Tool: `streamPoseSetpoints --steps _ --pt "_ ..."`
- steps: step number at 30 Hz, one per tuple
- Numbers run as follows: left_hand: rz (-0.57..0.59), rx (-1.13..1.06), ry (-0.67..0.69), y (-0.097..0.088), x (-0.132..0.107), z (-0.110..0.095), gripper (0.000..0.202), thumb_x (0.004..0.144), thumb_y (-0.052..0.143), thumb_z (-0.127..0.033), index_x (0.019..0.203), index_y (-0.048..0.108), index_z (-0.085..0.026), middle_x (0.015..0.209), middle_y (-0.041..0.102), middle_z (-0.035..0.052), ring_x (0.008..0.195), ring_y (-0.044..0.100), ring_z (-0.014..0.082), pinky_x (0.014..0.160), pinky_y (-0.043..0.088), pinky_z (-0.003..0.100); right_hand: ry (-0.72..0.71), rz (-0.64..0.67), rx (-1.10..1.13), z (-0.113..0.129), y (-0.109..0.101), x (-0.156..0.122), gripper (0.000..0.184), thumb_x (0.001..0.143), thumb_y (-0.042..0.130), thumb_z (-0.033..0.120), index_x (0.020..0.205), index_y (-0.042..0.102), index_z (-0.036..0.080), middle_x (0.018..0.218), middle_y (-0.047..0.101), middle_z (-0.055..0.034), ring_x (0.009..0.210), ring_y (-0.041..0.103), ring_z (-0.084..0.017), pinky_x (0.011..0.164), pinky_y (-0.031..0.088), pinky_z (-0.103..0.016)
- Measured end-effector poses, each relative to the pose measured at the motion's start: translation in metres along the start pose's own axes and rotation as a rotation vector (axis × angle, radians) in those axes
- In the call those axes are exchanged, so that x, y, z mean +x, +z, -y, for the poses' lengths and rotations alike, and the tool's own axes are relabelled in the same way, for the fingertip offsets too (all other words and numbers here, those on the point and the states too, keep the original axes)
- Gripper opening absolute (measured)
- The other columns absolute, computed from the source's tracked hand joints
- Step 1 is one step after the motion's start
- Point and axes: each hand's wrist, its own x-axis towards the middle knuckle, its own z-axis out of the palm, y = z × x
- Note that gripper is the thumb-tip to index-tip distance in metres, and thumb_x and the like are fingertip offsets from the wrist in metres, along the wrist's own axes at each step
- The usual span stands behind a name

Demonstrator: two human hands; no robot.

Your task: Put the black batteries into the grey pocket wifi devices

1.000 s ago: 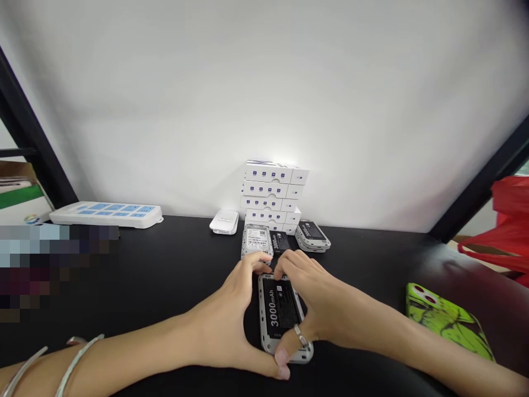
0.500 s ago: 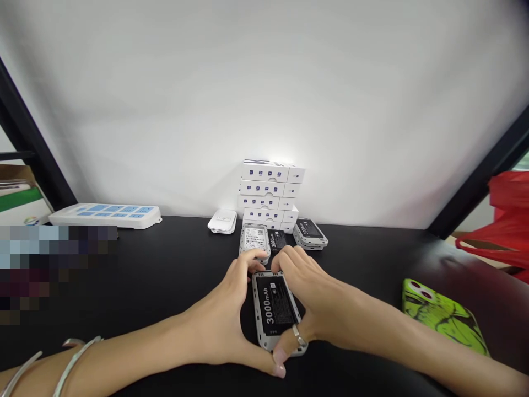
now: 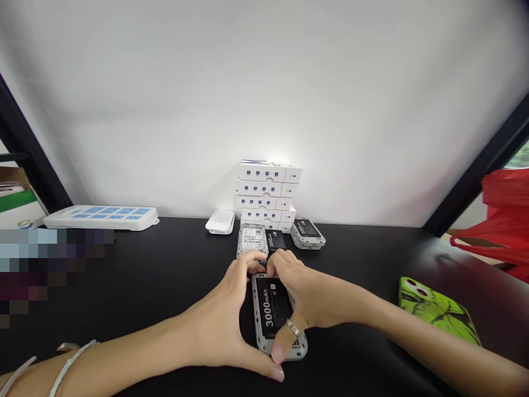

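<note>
On the black table in front of me lies a small white device (image 3: 298,351) with its back uncovered. A black battery (image 3: 268,306) marked 3000mAh sits in its recess. My left hand (image 3: 221,317) curves around the device's left side, fingertips at the far end and thumb at the near end. My right hand (image 3: 303,295) spans the device from the right, fingers bent at the far edge and ringed thumb pressing near the battery's lower end. Both hands are closed about the device, and the right one hides part of the battery.
White boxes (image 3: 260,188) are stacked by the wall. Before them are another uncovered device (image 3: 253,238), a loose battery (image 3: 276,239) and stacked devices with a battery (image 3: 306,231). White covers (image 3: 220,220) and a power strip (image 3: 101,217) lie left; a green phone case (image 3: 438,310) lies right.
My right hand has shifted slightly left over the device, and its thumb has moved a little lower and left. The view has shifted slightly; the other objects stay put.
</note>
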Motion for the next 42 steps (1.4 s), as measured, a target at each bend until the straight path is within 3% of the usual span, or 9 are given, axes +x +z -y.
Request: streamPoseSetpoints --steps 6,10,12,17,19,22,27,34,42 --pt "0.015 -0.038 -0.019 -0.001 0.000 -0.002 0.112 0.041 0.086 -0.045 0.130 0.019 -0.033 0.126 0.036 0.0095 0.119 0.040 0.0352 0.097 0.039 0.057 -0.013 -0.117 0.115 0.000 -0.002 -0.006 0.062 0.046 0.080 0.047 0.086 0.040 0.022 0.093 0.046 -0.0017 0.082 0.047 -0.019 0.066 0.043 -0.030" --pt "0.093 -0.056 -0.046 -0.007 0.000 -0.004 0.114 0.045 0.083 -0.050 0.132 0.011 -0.033 0.130 0.031 0.0112 0.121 0.037 0.0359 0.098 0.038 0.057 -0.025 0.067 0.461 -0.005 -0.020 -0.008 0.050 0.062 0.074 0.029 0.101 0.043 0.025 0.089 0.059 0.0010 0.074 0.059 -0.017 0.061 0.046 -0.028" --pt "0.103 -0.049 -0.073 -0.008 0.000 -0.004 0.119 0.046 0.082 -0.052 0.134 0.005 -0.033 0.131 0.030 0.0123 0.123 0.035 0.0370 0.099 0.036 0.059 -0.021 0.061 0.606 -0.014 -0.031 -0.005 0.049 0.064 0.073 0.026 0.103 0.044 0.025 0.085 0.062 0.0015 0.072 0.062 -0.016 0.063 0.048 -0.029" --pt "0.144 -0.033 -0.055 -0.007 -0.001 -0.001 0.117 0.050 0.081 -0.050 0.135 0.002 -0.032 0.132 0.029 0.0135 0.126 0.031 0.0385 0.101 0.033 0.060 0.053 -0.468 0.381 -0.047 -0.039 0.012 0.018 0.071 0.066 0.025 0.086 0.057 0.020 0.070 0.065 -0.0004 0.072 0.064 -0.019 0.072 0.049 -0.036" --pt "0.147 -0.016 -0.033 -0.006 -0.002 0.000 0.115 0.051 0.081 -0.048 0.134 0.004 -0.031 0.133 0.027 0.0136 0.126 0.031 0.0384 0.102 0.033 0.059 0.078 -0.581 0.288 -0.056 -0.035 0.018 0.008 0.074 0.062 0.026 0.077 0.062 0.019 0.076 0.068 -0.0036 0.079 0.064 -0.021 0.077 0.049 -0.038" --pt "0.136 0.025 -0.024 -0.004 -0.002 0.000 0.114 0.050 0.080 -0.047 0.134 0.005 -0.030 0.134 0.023 0.0134 0.127 0.029 0.0370 0.104 0.032 0.057 0.156 -0.570 0.338 -0.061 -0.028 0.022 0.018 0.074 0.063 0.031 0.084 0.068 0.018 0.089 0.070 -0.0072 0.088 0.064 -0.024 0.083 0.049 -0.039" --pt "0.139 0.046 -0.013 -0.003 -0.002 0.001 0.109 0.053 0.079 -0.046 0.133 0.007 -0.029 0.135 0.022 0.0130 0.127 0.029 0.0365 0.104 0.032 0.057 0.164 -0.429 0.278 -0.064 -0.021 0.024 0.065 0.057 0.078 0.039 0.116 0.060 0.018 0.112 0.063 -0.0105 0.105 0.057 -0.030 0.087 0.049 -0.044" --pt "0.136 0.087 0.051 -0.003 -0.003 0.002 0.108 0.053 0.077 -0.054 0.133 0.010 -0.026 0.135 0.023 0.0141 0.127 0.029 0.0375 0.101 0.036 0.056 -0.002 -0.518 -0.289 -0.081 -0.002 0.033 0.046 0.079 0.057 0.049 0.115 0.061 0.021 0.109 0.056 -0.0110 0.110 0.044 -0.032 0.092 0.041 -0.051" --pt "-0.148 0.089 0.223 -0.007 0.008 0.003 0.094 0.060 0.076 -0.041 0.130 0.014 -0.025 0.133 0.025 0.0127 0.127 0.030 0.0324 0.104 0.034 0.051 0.066 -0.520 -0.193 -0.096 -0.046 0.026 0.061 0.066 0.063 0.063 0.109 0.053 0.021 0.113 0.054 -0.0120 0.109 0.049 -0.030 0.091 0.042 -0.044"
